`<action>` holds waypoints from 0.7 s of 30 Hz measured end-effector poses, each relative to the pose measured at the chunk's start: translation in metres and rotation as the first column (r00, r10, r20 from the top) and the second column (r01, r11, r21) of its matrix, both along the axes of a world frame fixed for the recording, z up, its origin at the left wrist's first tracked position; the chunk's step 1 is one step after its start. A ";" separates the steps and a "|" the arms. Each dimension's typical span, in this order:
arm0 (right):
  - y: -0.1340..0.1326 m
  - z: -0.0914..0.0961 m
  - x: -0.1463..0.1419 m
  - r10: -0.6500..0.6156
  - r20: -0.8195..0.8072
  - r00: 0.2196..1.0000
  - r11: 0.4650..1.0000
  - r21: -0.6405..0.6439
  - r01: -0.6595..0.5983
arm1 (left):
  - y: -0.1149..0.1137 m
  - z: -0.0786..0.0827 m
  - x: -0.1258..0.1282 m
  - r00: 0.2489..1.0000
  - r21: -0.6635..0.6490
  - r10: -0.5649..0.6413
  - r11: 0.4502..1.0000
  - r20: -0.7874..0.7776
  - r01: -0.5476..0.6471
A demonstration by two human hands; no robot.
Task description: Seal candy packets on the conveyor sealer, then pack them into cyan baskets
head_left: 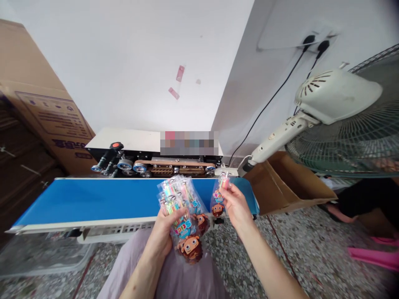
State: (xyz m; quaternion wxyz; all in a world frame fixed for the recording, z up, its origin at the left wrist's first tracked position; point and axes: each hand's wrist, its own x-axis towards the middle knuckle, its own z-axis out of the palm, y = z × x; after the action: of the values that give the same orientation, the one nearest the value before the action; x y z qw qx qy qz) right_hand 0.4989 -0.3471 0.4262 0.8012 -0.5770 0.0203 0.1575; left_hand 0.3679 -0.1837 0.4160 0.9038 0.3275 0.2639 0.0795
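Left hand (165,232): grip is clasped round a fanned stack of clear plastic packets (187,226), thumb across the front one. They're above the lap, just in front of the belt. Guessing that thumb is there because slick plastic slides around.

Right hand (237,203): grip is pinching a single packet (217,203) by its upper side, well away from the stack. Top points at the machine and the cartoon monkey hangs toward the person, probably so the packet stays upright and flat.

Blue conveyor belt (102,199): runs right along the front of the band sealer (131,136), likely so stuff rides level with its rollers. The single packet is by its right end; can't tell if it's touching or just over it.

Fan (338,93): leans in at the right, cage cut off by the edge, carton (289,187) partly behind it.

Hard to see: pixelation covers part of the sealer, packet count is anyone's guess since they overlap, and the fingers behind the stack are hidden. Someone's foot (339,214) shows at far right, rest too dark.
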 end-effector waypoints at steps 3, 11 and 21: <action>0.001 -0.003 0.002 -0.003 -0.001 1.000 1.000 -0.025 0.003 | 0.000 0.000 0.000 1.000 0.009 0.005 1.000 -0.006 -0.005; -0.008 -0.001 0.014 -0.017 -0.086 0.996 0.998 -0.061 0.012 | -0.001 0.006 0.000 1.000 0.010 0.008 1.000 -0.019 -0.008; -0.025 -0.025 0.055 -0.156 -0.148 0.977 0.953 -0.281 0.109 | 0.000 0.005 -0.002 1.000 0.005 0.000 1.000 -0.018 0.000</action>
State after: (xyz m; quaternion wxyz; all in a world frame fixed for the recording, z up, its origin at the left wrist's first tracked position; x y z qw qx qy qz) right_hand 0.5541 -0.3718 0.4014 0.7187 -0.6632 0.1482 0.1473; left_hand 0.3659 -0.1839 0.4214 0.9006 0.3303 0.2717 0.0771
